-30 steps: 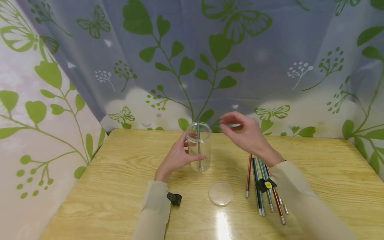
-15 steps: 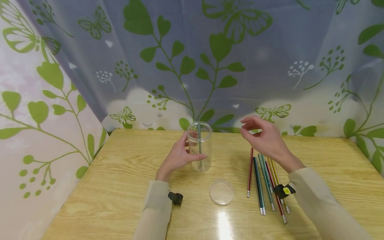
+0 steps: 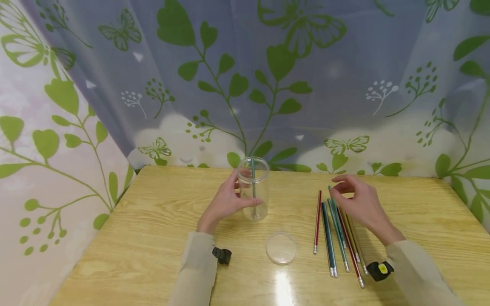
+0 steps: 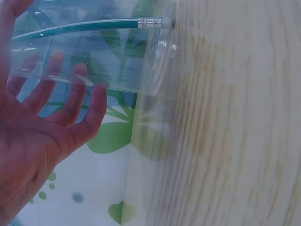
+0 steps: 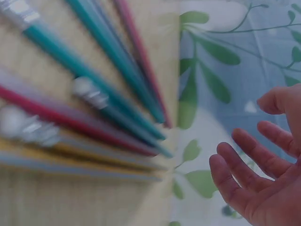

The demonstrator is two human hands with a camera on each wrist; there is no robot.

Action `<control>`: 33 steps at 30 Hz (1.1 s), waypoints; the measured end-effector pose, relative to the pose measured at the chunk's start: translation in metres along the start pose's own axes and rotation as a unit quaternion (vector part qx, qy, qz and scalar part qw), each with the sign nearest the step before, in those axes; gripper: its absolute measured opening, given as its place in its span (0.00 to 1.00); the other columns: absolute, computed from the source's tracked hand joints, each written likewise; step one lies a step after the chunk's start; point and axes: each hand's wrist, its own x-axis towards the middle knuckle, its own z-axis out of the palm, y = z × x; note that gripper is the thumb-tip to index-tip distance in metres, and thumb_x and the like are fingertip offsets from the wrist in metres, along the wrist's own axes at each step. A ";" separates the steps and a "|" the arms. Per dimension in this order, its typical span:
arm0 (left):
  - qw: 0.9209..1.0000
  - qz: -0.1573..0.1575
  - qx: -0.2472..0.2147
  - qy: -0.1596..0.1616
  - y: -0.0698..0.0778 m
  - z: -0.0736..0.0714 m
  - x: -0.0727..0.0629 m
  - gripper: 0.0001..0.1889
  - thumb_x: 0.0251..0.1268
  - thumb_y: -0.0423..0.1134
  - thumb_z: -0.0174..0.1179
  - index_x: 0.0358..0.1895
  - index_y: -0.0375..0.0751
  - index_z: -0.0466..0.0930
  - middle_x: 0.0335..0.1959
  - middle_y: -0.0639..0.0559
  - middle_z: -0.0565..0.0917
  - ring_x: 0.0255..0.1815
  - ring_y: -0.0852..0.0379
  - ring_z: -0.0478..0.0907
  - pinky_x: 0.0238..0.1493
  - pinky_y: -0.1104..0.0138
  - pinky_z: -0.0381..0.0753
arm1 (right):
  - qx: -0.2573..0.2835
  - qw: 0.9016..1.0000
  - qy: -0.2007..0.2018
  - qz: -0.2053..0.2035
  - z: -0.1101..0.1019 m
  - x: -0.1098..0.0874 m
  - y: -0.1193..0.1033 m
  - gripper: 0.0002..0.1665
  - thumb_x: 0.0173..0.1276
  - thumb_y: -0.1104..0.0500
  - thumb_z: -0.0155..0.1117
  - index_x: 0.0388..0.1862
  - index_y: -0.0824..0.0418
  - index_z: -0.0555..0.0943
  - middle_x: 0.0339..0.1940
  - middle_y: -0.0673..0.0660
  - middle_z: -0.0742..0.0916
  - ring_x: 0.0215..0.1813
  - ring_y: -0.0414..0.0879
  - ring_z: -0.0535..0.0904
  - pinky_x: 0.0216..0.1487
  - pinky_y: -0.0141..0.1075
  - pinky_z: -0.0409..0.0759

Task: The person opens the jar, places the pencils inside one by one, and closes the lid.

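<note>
Pencils [image 3: 328,240] in red, green, teal and yellow lie on the wood-grain table [image 3: 160,229], eraser ends toward the person. Just above their far tips hangs the right hand [image 3: 360,202], fingers loosely curved, thumb apart, holding nothing; whether it touches a tip cannot be told. The left hand [image 3: 226,199] curls round the clear jar [image 3: 263,187], which stands upright with one teal pencil [image 3: 254,187] inside, eraser down. Near it, the round clear lid [image 3: 281,248] lies flat. The step in hand looks like picking out another pencil; the next move seems to call for a light fingertip pinch on a single tip.
</note>
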 end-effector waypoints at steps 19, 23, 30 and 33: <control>1.000 0.006 -0.006 0.000 -0.002 0.001 0.001 0.42 0.49 0.46 0.81 0.68 0.64 0.67 0.68 0.57 0.72 0.65 0.47 0.75 0.63 0.50 0.80 | -0.072 0.992 -0.062 0.079 -0.003 -0.015 0.048 0.25 0.75 0.50 0.61 0.60 0.67 0.78 0.54 0.73 0.86 0.54 0.68 0.83 0.48 0.56 0.84; 1.000 0.006 -0.004 0.000 -0.002 0.001 0.001 0.42 0.50 0.46 0.81 0.68 0.64 0.66 0.68 0.57 0.72 0.66 0.47 0.75 0.62 0.50 0.80 | -0.102 0.988 -0.084 0.080 -0.005 -0.013 0.053 0.26 0.73 0.51 0.63 0.58 0.71 0.80 0.53 0.74 0.85 0.50 0.67 0.81 0.44 0.57 0.82; 1.000 0.007 -0.002 0.003 -0.002 0.001 0.001 0.42 0.50 0.46 0.81 0.68 0.64 0.67 0.68 0.56 0.72 0.65 0.47 0.76 0.61 0.51 0.81 | -0.136 0.984 -0.098 0.058 -0.002 -0.011 0.057 0.18 0.69 0.55 0.67 0.48 0.69 0.86 0.49 0.75 0.85 0.53 0.73 0.79 0.46 0.61 0.80; 1.000 0.005 -0.004 0.003 -0.002 0.001 0.001 0.42 0.50 0.46 0.81 0.67 0.64 0.67 0.68 0.56 0.72 0.65 0.48 0.75 0.62 0.51 0.81 | -0.140 0.983 -0.103 0.060 -0.001 -0.012 0.056 0.18 0.68 0.56 0.67 0.48 0.69 0.86 0.52 0.78 0.83 0.56 0.77 0.77 0.48 0.65 0.79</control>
